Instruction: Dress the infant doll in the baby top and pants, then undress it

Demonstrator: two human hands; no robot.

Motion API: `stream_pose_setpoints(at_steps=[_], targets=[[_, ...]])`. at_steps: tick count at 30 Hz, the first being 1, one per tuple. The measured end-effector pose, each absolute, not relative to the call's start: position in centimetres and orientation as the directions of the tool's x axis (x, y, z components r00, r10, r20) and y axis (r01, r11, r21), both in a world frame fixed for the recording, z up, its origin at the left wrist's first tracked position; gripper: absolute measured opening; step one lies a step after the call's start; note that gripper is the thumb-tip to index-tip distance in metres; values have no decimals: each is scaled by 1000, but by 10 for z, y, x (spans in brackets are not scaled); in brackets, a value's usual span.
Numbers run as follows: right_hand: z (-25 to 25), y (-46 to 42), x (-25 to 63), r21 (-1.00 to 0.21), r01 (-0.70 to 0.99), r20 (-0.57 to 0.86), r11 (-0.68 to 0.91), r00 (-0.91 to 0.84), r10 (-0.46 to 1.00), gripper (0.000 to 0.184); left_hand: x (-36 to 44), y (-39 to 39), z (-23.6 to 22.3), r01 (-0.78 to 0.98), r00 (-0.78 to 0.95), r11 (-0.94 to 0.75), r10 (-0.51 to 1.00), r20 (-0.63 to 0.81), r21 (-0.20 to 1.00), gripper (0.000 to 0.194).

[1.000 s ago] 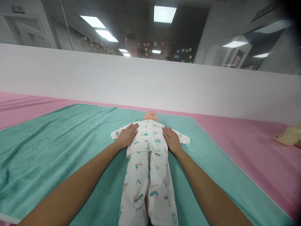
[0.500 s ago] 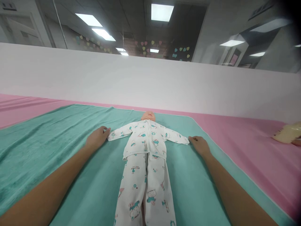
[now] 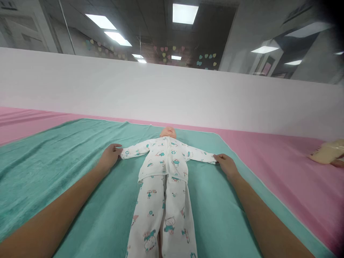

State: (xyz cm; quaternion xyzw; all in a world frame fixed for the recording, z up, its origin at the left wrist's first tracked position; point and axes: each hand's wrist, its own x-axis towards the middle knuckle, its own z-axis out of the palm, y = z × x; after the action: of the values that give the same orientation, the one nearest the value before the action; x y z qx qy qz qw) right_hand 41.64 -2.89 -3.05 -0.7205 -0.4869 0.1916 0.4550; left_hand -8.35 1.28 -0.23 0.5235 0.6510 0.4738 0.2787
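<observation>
A baby doll (image 3: 168, 132) lies on its back on a green blanket (image 3: 223, 215), head at the far end. It wears a white printed long-sleeved top (image 3: 165, 157) and matching trousers (image 3: 150, 211). Both sleeves are spread out sideways. My left hand (image 3: 110, 157) pinches the cuff of the sleeve on the left, its index finger lifted a little. The cuff of the opposite sleeve is between the thumb and fingers of my right hand (image 3: 227, 165). No doll hands show at the cuffs.
Pink cloth (image 3: 282, 161) lies under the blanket and shows on both sides. At the far right is a beige object (image 3: 326, 152), partly cut off. A low white wall (image 3: 172, 95) with glass above it stands behind the doll.
Both hands, the doll and its clothes have shifted slightly left in view. My right fingers now overlap the cuff more, and the left index finger has straightened.
</observation>
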Motion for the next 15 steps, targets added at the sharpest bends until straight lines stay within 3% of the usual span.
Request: stream_pose_setpoints(at_steps=[4, 7, 11, 15], targets=[[-34, -26, 419, -976, 211, 146, 46, 487, 861, 37, -83, 12, 0, 26, -408, -104, 907, 106, 994, 20], [-37, -24, 416, -994, 74, 104, 79, 472, 875, 36, -88, 15, 2, -92, -424, -142, 901, 90, 986, 16], [-38, -21, 414, -991, 134, 97, 31, 526, 845, 35, -95, 21, 0, -122, -428, -113, 902, 51, 986, 18], [-41, -19, 417, -964, 266, 149, -15, 582, 800, 35, -100, 28, -4, -9, -454, -58, 890, 48, 998, 18]])
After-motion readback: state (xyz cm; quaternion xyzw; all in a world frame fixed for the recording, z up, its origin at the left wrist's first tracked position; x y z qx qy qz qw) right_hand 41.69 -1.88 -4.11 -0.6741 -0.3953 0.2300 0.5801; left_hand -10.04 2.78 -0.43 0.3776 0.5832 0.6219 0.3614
